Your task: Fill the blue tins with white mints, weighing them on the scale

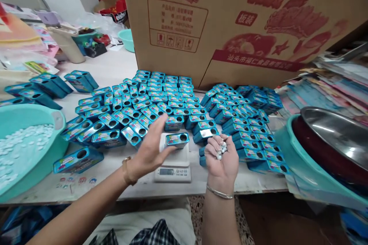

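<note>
My left hand (150,147) is stretched out over the left side of a white digital scale (173,175), fingers extended and thumb apart. On the scale's plate stands a blue tin (177,140) with a round dark hole in its top; the thumb tip is close beside it, and I cannot tell whether they touch. Palm up, my right hand (222,160) curls its fingers around several small white candies (221,151), to the right of the scale. Many similar blue tins (133,113) stand in rows behind both hands, most with their top holes showing.
At left, a turquoise basin (59,120) holds loose white candies. A large cardboard box (218,19) stands behind the tins. A steel bowl (330,130) rests in stacked basins at right, near piled printed sheets (322,92). The table's front edge is close to my forearms.
</note>
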`<state>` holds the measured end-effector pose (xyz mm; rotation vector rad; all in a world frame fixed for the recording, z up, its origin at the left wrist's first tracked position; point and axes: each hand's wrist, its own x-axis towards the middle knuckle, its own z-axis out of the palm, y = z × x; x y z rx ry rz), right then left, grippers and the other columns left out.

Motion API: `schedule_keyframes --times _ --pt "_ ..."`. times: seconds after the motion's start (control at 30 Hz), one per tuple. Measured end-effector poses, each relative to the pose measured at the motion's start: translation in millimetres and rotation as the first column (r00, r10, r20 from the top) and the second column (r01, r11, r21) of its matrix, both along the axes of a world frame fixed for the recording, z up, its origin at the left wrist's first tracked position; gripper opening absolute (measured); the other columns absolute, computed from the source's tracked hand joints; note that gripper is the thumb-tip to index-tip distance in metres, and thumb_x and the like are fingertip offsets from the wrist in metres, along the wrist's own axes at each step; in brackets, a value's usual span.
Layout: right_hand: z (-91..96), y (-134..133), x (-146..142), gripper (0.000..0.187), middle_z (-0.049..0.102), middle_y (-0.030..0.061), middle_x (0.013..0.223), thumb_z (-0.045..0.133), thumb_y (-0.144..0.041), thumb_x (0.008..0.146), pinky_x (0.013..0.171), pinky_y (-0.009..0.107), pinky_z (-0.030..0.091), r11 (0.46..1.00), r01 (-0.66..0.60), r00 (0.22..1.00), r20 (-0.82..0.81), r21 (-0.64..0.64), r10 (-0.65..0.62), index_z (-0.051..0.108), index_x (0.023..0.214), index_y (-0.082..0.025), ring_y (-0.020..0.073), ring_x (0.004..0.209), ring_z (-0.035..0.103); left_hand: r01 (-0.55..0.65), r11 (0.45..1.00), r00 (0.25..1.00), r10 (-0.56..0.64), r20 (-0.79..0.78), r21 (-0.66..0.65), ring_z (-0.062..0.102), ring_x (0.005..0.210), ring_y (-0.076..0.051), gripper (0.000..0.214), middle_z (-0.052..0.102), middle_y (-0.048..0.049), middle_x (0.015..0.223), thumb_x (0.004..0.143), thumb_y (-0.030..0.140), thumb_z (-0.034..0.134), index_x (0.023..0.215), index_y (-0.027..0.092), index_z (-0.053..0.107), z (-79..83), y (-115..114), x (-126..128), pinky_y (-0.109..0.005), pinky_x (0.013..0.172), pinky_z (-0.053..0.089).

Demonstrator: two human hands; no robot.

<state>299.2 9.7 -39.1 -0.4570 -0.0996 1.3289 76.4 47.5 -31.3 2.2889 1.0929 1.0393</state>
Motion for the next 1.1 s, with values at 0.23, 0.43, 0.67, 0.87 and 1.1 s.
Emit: schedule_keyframes --times 0.23,0.43,0.67,0.87,1.1 --pt "3.6 14.4 -15.1 0.013 0.042 -0.0061 0.063 0.052 -0.026 0.082 0.039 0.014 0.031 0.998 0.018 0.998 -0.053 -0.057 -0.021 0.044 0.074 -0.019 0.0052 0.049 0.039 -0.46 0.881 0.791 0.462 0.4 -0.109 0.054 0.118 -0.028 0.07 0.053 -0.0094 0.129 0.075 0.027 0.072 0.137 0.022 0.04 13.0 -37.8 -72.9 -0.048 0.102 0.046" --pt "12.6 28.3 -30.3 0.013 0.035 -0.0078 0.057 0.049 -0.026 0.084 0.036 0.015 0.026 0.999 0.006 1.0 0.023 -0.042 -0.005 0.046 0.073 -0.019 0.0052 0.043 0.033 -0.409 0.862 0.799 0.496 0.338 -0.299 0.059 0.11 -0.025 0.056 0.058 -0.0061 0.121 0.077 0.022 0.069 0.129 0.026 0.049 -10.2 -59.6 -87.4 -0.046 0.102 0.048" --pt "20.3 38.3 -41.0 0.017 0.036 -0.0086 0.057 0.052 -0.03 0.084 0.035 0.016 0.023 0.998 0.016 0.99 0.144 -0.066 -0.006 0.047 0.072 -0.019 0.0037 0.04 0.029 -0.213 0.915 0.902 0.319 0.291 -0.342 0.058 0.11 -0.023 0.05 0.058 -0.007 0.121 0.084 0.021 0.062 0.131 0.028 0.046 -15.8 -57.5 -65.2 -0.042 0.097 0.05" --pt "23.4 46.9 -54.0 0.019 0.037 -0.0089 0.057 0.052 -0.032 0.085 0.035 0.016 0.021 0.996 0.032 0.98 0.198 -0.082 -0.016 0.046 0.072 -0.019 0.0035 0.039 0.028 -0.088 0.971 0.979 0.126 0.163 -0.22 0.049 0.121 -0.023 0.057 0.053 -0.0071 0.13 0.083 0.024 0.063 0.136 0.027 0.04 -9.6 -25.5 -28.1 -0.043 0.105 0.041" --pt "27.8 52.0 -54.0 0.017 0.035 -0.0095 0.055 0.05 -0.031 0.086 0.035 0.016 0.018 0.997 0.027 0.979 0.202 -0.077 -0.011 0.047 0.074 -0.02 0.0039 0.038 0.025 0.057 0.991 0.998 -0.054 0.033 -0.12 0.041 0.127 -0.026 0.065 0.046 -0.0097 0.136 0.081 0.02 0.063 0.139 0.024 0.034 -4.5 6.2 7.6 -0.046 0.107 0.036"
